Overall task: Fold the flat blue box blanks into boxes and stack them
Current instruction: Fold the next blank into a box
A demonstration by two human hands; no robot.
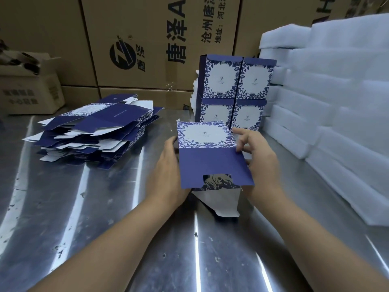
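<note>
Mid-fold: left hand [168, 165] and right hand [255, 159] clasp a half-formed box [207, 152] over the steel table [105, 228], fingers pressed to its sides (left's mostly hidden). End flaps open, probably tucked next, then stacked with finished boxes [233, 91].

Two hands, left [168, 165] and right [257, 159]; one partly folded box [207, 152]; four finished boxes [233, 93] stacked two by two; one pile of flat blanks [96, 131], number indeterminate; white foam sheets [328, 98], uncountable.
</note>
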